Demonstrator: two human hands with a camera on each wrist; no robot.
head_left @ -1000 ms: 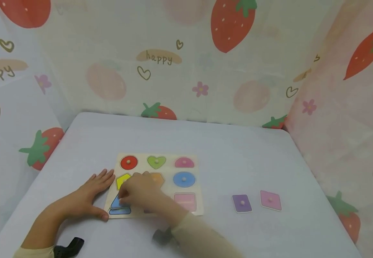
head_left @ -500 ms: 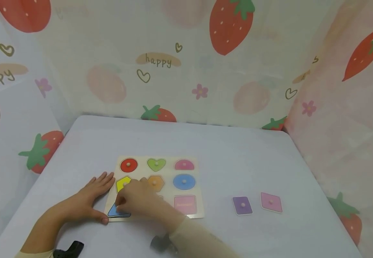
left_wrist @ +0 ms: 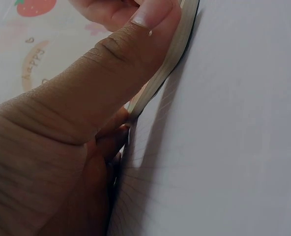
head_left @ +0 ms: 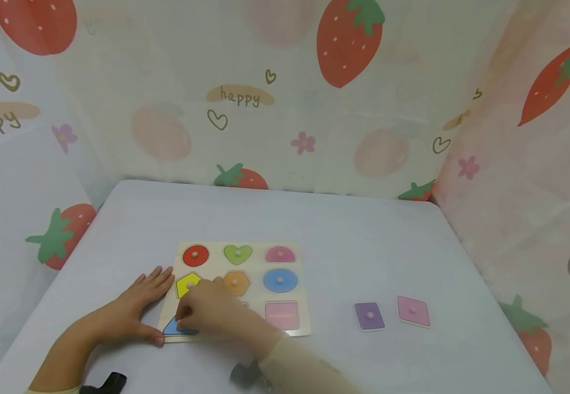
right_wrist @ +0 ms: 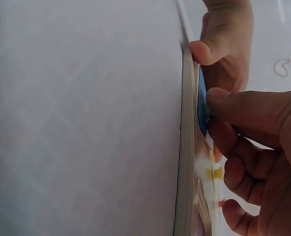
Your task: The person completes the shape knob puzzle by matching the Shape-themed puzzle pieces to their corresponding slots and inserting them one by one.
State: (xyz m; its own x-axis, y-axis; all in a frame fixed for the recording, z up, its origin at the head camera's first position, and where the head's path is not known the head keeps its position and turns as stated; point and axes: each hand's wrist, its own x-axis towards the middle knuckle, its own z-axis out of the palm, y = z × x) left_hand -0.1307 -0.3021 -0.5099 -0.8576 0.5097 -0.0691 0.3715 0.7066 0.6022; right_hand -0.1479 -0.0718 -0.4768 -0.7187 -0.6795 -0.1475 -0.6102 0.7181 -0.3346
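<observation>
A cream wooden knob puzzle board [head_left: 304,306] lies on the white table. My right hand [head_left: 216,309] pinches the knob of a blue triangle puzzle piece [head_left: 170,328] at the board's near left corner. In the right wrist view, thumb and forefinger meet at the blue triangle's knob, and the piece lies against the board's face. My left hand [head_left: 127,314] rests with fingers spread along the board's left side, its thumb at the near left corner. The left wrist view shows that thumb [left_wrist: 111,69] against the board's edge [left_wrist: 177,59].
Red circle [head_left: 195,255], green heart [head_left: 237,254], pink half-circle [head_left: 280,254], yellow pentagon [head_left: 186,283], orange hexagon [head_left: 237,283] and blue oval [head_left: 280,280] pieces sit in the board. A pink rectangular recess [head_left: 281,316] shows. Purple [head_left: 370,316] and pink [head_left: 413,311] knobbed pieces lie to the right.
The blue triangle has moved slightly toward the near edge and now covers the blue recess strip that showed below it. The left hand stays at the board's side.
</observation>
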